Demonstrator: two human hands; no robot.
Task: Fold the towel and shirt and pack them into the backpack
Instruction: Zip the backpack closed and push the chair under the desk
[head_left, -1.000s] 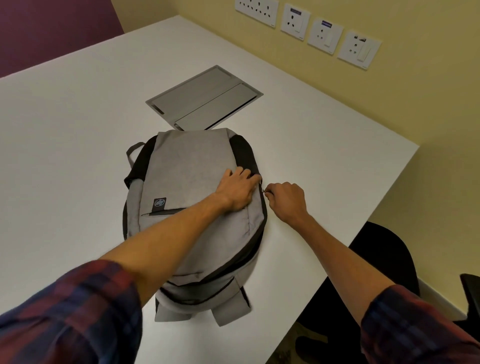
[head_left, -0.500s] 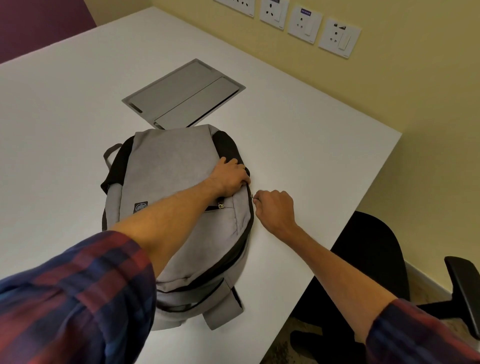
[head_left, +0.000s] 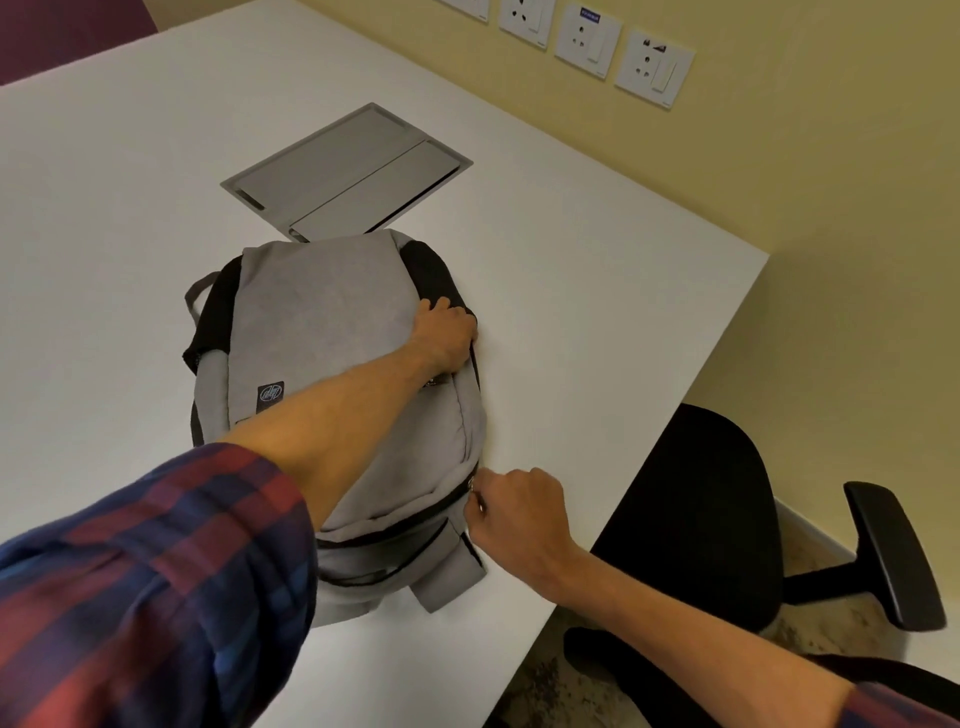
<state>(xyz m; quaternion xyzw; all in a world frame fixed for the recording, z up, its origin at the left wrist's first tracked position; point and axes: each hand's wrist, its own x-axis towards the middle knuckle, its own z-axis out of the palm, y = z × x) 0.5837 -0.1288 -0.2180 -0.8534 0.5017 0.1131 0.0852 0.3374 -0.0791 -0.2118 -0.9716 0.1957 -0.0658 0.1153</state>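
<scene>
You're zipping the backpack (head_left: 332, 332): left hand (head_left: 445, 332) grips its edge, right hand (head_left: 514, 512) pinches the zipper pull (head_left: 472, 486); next, draw it steadily along.

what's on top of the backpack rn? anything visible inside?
The left hand grips the backpack at its far right edge, its forearm lying across it. Right hand pinches the zipper pull. Inside is hidden.
</scene>
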